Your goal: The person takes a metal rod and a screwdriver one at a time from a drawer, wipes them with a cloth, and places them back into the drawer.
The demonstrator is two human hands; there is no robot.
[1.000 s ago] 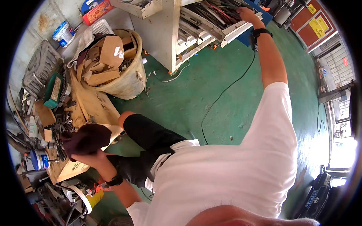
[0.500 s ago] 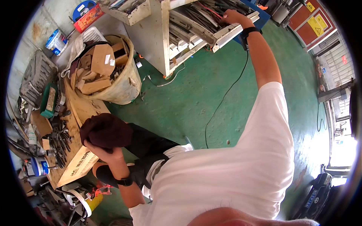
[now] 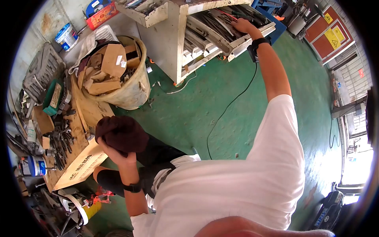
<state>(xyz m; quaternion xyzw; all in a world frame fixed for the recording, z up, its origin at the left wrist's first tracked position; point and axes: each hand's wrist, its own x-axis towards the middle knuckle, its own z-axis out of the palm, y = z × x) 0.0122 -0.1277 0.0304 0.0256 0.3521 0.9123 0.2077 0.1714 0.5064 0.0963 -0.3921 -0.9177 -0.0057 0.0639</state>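
Observation:
My left hand (image 3: 118,154) grips a bunched dark maroon cloth (image 3: 122,134) from below, beside the wooden box at the left. At the top, my right hand (image 3: 242,26) reaches into an open drawer (image 3: 252,38) of a white metal cabinet (image 3: 164,41). Its fingers look curled down among long metal tools (image 3: 224,24), near a thin red piece (image 3: 228,15). Whatever those fingers hold, if anything, is too small to make out.
A large bin (image 3: 138,89) of cardboard scraps stands left of the cabinet. Wrenches and sockets (image 3: 61,142) lie on a wooden box (image 3: 85,160). A black cable (image 3: 229,106) crosses the green floor (image 3: 189,114). A car bumper (image 3: 329,209) is at lower right.
The view has shifted slightly. My left hand, still holding the maroon cloth, appears a little further right. My right hand stays at the drawer, slightly lower in the view.

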